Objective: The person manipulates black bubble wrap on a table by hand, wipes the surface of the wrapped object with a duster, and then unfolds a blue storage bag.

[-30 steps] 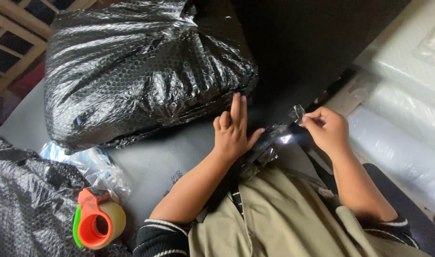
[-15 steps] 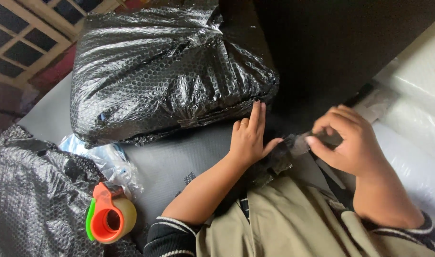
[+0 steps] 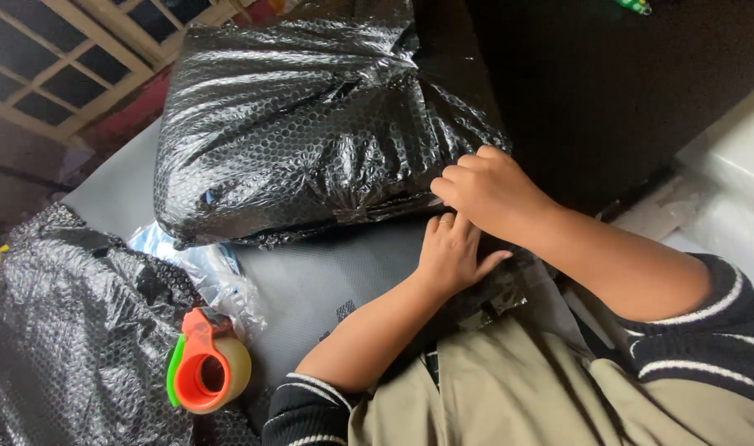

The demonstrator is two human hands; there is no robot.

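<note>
The left hand is laid flat on the grey table, fingers together and stretched, with the fingertips touching the near edge of the black bubble-wrap parcel. The right hand is placed just above the left one, and its fingers are curled and pressed on the lower right corner of the same parcel; whether something is pinched between them cannot be told. The parcel lies directly beyond both hands and is seen to be plump, creased and shiny. It is judged to be soft on the outside and rather slippery, since the film gives under the fingers, and probably light for its bulk, though what is inside is hidden. A firm hold is best taken at the folded corner or along the near edge, where the film is gathered, and not on the smooth top. To the left of the left forearm, near the body, one tape dispenser, orange with a green part and carrying a pale roll, is standing on the table. Just beyond it one crumpled clear plastic bag is lying, touching the parcel. Further to the left a second mass of black bubble wrap is seen. So two black bundles, one dispenser and one clear bag are counted.
</note>
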